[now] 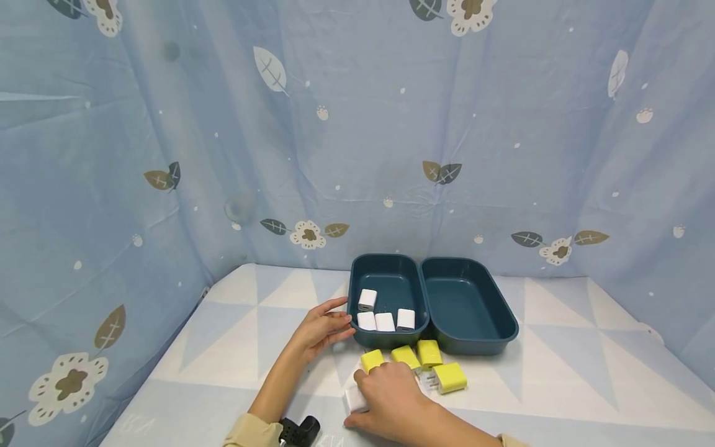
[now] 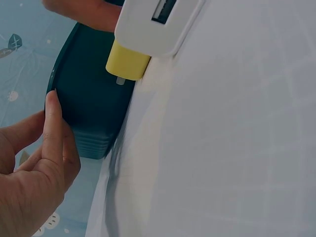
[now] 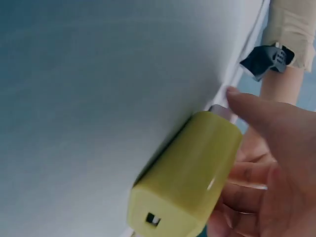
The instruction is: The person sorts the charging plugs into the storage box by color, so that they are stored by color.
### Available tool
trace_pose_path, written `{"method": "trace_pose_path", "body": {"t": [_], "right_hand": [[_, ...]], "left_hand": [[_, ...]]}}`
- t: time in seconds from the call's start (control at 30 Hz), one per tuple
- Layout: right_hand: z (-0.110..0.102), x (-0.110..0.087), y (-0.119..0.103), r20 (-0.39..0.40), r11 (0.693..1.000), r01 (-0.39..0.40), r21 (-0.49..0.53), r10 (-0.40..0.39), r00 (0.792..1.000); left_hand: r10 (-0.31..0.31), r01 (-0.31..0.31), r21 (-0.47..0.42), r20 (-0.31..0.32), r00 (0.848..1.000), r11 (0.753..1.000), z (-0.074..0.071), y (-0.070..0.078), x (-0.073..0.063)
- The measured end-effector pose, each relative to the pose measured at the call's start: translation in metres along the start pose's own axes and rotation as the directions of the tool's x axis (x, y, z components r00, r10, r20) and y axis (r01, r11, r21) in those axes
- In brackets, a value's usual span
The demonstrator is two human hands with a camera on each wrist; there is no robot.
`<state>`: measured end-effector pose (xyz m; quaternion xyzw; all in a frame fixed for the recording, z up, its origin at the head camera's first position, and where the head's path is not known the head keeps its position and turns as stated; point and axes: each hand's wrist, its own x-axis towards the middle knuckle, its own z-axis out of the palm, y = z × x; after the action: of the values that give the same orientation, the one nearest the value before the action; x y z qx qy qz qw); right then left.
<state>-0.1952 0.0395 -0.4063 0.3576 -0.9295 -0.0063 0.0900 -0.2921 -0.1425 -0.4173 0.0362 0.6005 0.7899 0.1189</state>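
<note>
Just in front of the yellow chargers (image 1: 429, 354) on the worktop (image 1: 234, 335), you hold the white charger (image 1: 355, 400) pinched between the thumb and fingers of your right hand (image 1: 393, 396); those yellow ones crowd your knuckles, so a sideways lift could scatter them. Farther left, your left hand (image 1: 320, 329) lays its loosely extended fingers against the left tray (image 1: 385, 339), gripping nothing, so a bump may slide that tray and jumble the four white chargers (image 1: 367, 300) inside.

Two bins (image 1: 469, 304), four yellow adapters (image 1: 449, 377), at least five white adapters (image 1: 367, 300).
</note>
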Motion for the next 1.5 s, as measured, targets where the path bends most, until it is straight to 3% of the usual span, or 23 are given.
{"method": "trace_pose_path", "body": {"t": [0.57,0.77,1.03,1.27,1.5], "right_hand": [[0.000,0.008,-0.009,0.056,0.996,-0.084,-0.007,0.084,0.995],[-0.006,0.005,-0.007,0.007,0.996,-0.090,0.002,0.090,0.996],[-0.015,-0.001,0.006,-0.091,0.997,-0.029,0.069,0.035,0.995],[-0.021,-0.007,0.015,-0.065,0.987,-0.064,0.150,0.074,0.995],[-0.023,-0.017,0.025,-0.160,0.970,-0.062,0.234,0.101,0.982]], "left_hand": [[-0.001,0.001,0.010,-0.005,1.000,1.000,0.000,-0.001,-0.001],[-0.002,0.002,0.015,-0.004,1.000,1.000,0.000,-0.001,-0.001],[-0.001,0.001,0.006,-0.009,1.000,1.000,-0.001,-0.002,0.001],[-0.001,0.001,0.010,-0.003,1.000,1.000,-0.001,-0.002,0.001],[0.004,-0.004,0.009,0.000,1.000,1.000,-0.001,-0.002,0.001]]}}
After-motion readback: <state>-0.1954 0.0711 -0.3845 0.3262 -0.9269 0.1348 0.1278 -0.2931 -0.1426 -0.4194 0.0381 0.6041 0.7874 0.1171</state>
